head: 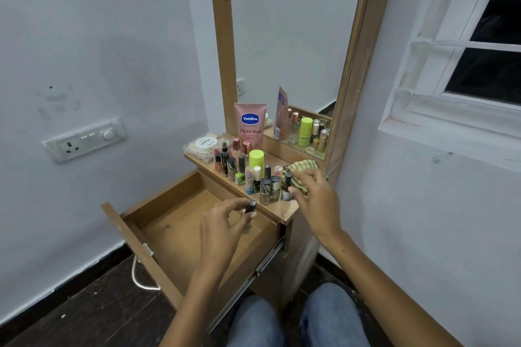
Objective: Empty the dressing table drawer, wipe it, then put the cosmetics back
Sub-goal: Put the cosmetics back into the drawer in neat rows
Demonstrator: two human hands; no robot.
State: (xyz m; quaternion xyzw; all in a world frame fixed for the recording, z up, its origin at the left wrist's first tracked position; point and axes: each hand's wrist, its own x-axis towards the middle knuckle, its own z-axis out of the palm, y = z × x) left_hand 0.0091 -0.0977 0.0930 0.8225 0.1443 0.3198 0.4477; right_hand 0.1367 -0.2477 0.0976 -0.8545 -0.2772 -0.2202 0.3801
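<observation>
Drawer (180, 222) pulled out below worktop (282, 210); floor looks bare where visible, near part hidden behind left hand (222, 222). Left hand over drawer, fingertips pinching small dark-capped bottle (250, 207); bottle body hard to make out. Right hand (315, 191) above drawer at worktop edge, fingers loosely curled by bottle (287, 187) and checked cloth (301, 167); grip unclear. Cosmetics cluster (253, 175) upright on worktop behind drawer. Pink tube (250, 125) reads "Vaseline", "Gluta-Hya". Green-capped bottle (256, 159) label unreadable. Clear box (201, 146) at worktop's left end holds white jar, writing too small.
</observation>
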